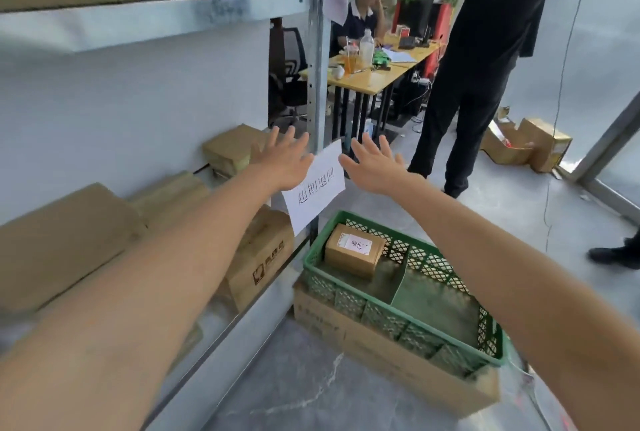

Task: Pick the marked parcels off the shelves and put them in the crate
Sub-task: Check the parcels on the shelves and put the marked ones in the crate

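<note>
- Sign (317,188) on the shelf post reads "超期退回"; it hangs at 11 o'clock from the crate (381,321).
- Parcel (353,250) lies in the crate's 10 o'clock corner, with a white label on top whose print is too blurred to read.
- The green mesh crate sits on a carton (398,364).
- Box (263,267) on the low shelf, at 9 o'clock from the crate, bears a dark logo that cannot be read.
- Left hand (285,162) and right hand (375,165) are raised either side of the sign, fingers straight and spread, holding nothing.

Both bare arms reach forward, left hand (284,162) and right hand (374,167) spread flat, holding nothing.
</note>
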The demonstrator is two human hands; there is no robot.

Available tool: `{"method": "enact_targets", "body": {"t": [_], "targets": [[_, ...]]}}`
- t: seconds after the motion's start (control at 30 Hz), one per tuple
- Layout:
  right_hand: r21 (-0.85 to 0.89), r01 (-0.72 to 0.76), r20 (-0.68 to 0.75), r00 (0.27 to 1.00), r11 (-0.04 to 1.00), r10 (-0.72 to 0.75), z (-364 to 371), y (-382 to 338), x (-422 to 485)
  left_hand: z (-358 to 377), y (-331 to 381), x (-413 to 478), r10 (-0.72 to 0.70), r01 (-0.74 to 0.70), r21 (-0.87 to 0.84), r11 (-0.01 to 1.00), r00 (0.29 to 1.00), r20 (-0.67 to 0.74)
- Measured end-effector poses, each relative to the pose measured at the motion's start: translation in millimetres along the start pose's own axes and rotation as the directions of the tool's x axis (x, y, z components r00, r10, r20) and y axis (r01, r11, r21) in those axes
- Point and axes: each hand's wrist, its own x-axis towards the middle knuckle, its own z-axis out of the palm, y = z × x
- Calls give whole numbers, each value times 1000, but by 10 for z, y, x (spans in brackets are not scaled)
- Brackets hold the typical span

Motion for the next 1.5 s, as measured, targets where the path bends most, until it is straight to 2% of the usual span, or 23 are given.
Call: {"method": "enact_targets", "body": {"t": [0.17, 0.43, 0.57, 0.67, 0.77, 0.83, 1.0, 1.13, 1.2, 1.3, 1.43, 1.5], "targets": [[-28, 133, -9, 991, 991, -133, -177, -576, -542, -437, -262, -912, -77, 78, 26, 997, 997, -26], [-105, 394, 65, 919, 913, -389, -244, -1358, -1271, -725, -722, -2241, -347, 346, -21, 938, 935, -75], [-144, 552, 108, 834, 821, -541, -213, -1841, -1688, -846, -952, -3031, -467, 466, -36, 884, 877, -115], [-110, 649, 103, 761, 753, -641, -192, -2309, -2098, -980, -1137, -3676, -560, 558, -61, 827, 813, -162], [-4, 725, 69, 687, 689, -723, -242, -2874, -2554, -1169, -1332, -4359, -634, 641, -56, 765, 735, -240], [-10, 790, 27, 614, 614, -789, -283, -3254, -2897, -1321, -1480, -4804, -664, 681, -65, 729, 681, -308], [-55, 926, -9, 372, 372, -928, -258, -4257, -3698, -1647, -1918, -5884, -690, 752, -88, 654, 544, -478], [51, 952, -75, 304, 300, -950, -162, -4862, -4147, -1781, -2261, -6525, -711, 796, -92, 598, 475, -518], [73, 957, -122, 289, 282, -950, -119, -5154, -4346, -1836, -2486, -6806, -716, 804, -83, 589, 471, -515], [128, 946, -231, 319, 297, -919, -121, -5525, -4540, -1928, -2844, -7106, -705, 775, -129, 619, 476, -525], [260, 930, -492, 361, 262, -793, -150, -5781, -4558, -2083, -3213, -7284, -720, 648, -354, 674, 471, -509], [385, 889, -545, 435, 246, -717, -168, -5820, -4426, -2141, -3344, -7270, -723, 525, -497, 691, 477, -500]]}}
